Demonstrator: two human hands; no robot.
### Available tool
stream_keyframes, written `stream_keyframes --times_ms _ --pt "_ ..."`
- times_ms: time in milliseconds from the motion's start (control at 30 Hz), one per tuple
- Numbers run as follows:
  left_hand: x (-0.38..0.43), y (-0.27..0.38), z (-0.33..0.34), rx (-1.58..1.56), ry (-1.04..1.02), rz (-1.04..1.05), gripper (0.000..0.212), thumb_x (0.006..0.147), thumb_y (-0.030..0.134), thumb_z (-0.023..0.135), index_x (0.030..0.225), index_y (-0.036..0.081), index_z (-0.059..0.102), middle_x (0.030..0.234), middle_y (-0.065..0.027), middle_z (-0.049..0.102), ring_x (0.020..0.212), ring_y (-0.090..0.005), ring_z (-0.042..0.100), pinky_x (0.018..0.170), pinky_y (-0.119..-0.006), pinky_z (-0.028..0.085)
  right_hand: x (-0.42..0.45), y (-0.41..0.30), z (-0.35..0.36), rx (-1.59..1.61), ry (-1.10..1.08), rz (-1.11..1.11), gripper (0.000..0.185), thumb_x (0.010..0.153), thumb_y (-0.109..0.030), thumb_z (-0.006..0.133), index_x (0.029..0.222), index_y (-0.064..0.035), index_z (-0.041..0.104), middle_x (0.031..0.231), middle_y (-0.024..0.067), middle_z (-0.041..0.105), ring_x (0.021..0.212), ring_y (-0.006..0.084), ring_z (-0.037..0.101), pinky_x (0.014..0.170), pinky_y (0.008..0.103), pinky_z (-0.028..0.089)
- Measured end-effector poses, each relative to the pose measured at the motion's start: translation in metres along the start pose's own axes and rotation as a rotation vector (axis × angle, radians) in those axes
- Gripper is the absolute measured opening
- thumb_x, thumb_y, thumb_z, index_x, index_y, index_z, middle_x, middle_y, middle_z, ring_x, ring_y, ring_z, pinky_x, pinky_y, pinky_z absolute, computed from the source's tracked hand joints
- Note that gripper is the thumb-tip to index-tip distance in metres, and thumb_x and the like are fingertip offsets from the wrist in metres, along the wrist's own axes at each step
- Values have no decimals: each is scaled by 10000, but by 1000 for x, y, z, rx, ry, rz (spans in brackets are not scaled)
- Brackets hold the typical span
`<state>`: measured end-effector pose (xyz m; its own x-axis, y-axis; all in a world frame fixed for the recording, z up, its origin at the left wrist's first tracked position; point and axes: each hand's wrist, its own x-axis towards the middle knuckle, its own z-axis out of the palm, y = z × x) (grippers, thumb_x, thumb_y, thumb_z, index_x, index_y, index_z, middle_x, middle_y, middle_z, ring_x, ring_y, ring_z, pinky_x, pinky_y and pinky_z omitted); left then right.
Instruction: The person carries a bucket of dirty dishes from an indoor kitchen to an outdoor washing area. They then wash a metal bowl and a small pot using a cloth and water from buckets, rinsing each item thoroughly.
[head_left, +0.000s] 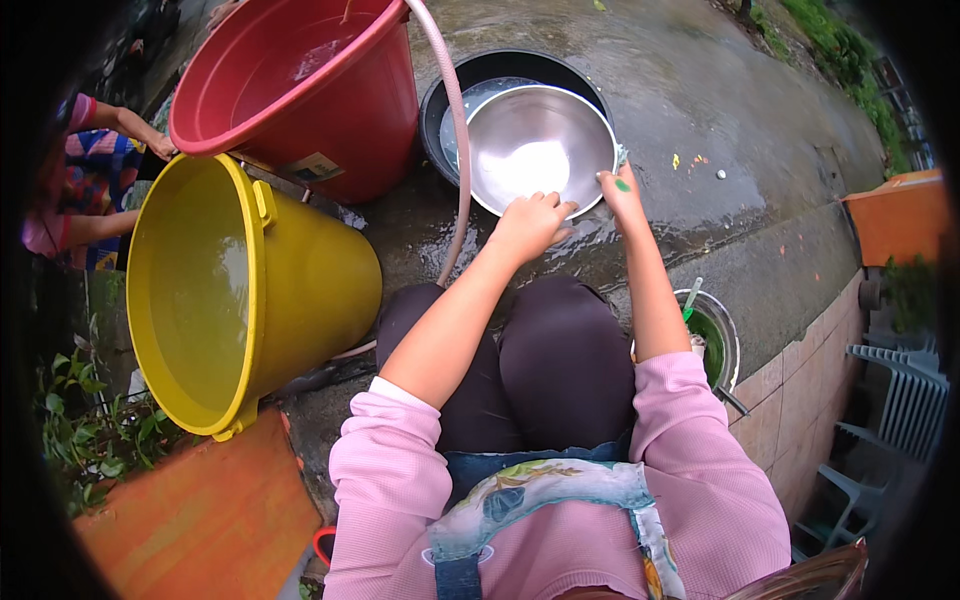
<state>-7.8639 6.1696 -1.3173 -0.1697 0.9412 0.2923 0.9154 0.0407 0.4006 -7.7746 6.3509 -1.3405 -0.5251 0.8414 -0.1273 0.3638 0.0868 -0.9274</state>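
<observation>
A shiny metal bowl (544, 142) is tilted over a black basin (517, 64) of water on the wet concrete. My right hand (621, 187) grips the bowl's right rim, the thumb on its edge and a bit of pale green material by the fingers; a green spot marks the back of the hand. My left hand (531, 225) lies at the bowl's near rim, fingers spread; whether it grips the rim I cannot tell. The fingertips overlap the bowl's inside. A pale pink hose (459, 135) passes just left of the bowl, in front of the basin.
A large red tub (367, 112) and a yellow tub (315, 262), both holding water, stand on the left. Another person's arms (127, 124) show beyond them. Beside my right arm is a container (731, 330) with green contents and a handled tool. Stacked plastic chairs (911, 397) stand far right.
</observation>
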Motion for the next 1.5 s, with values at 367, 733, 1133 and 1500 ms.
stream_keyframes --times_ms 367,733,1133,1500 --pt "19 -25 -22 -1303 280 -530 352 919 216 538 1199 3 531 1011 -26 614 906 -94 534 840 -257 411 -28 -37 -59 1249 -312 442 798 823 -699 334 1270 -51 461 1266 179 496 1169 389 452 1001 585 298" --pt "27 -21 -52 -1647 345 -910 383 962 234 416 1234 -26 491 1169 -97 563 1038 -166 530 923 -298 393 20 10 -114 1009 53 197 300 850 -135 582 1116 0 559 1120 175 587 968 317 599 867 464 487" --pt "16 -47 -38 -1472 364 -1059 396 958 313 429 1164 -4 546 1064 -117 615 931 -196 586 834 -319 450 19 67 -115 1271 17 515 219 811 -153 644 1008 -73 596 1046 166 607 979 360 581 893 553 444" --pt "19 -38 -51 -1538 382 -1072 370 958 305 429 1118 -1 562 1050 -114 615 913 -195 589 817 -318 457 55 60 -122 848 347 295 56 759 -88 514 789 -100 560 690 33 563 575 191 542 504 385 455"
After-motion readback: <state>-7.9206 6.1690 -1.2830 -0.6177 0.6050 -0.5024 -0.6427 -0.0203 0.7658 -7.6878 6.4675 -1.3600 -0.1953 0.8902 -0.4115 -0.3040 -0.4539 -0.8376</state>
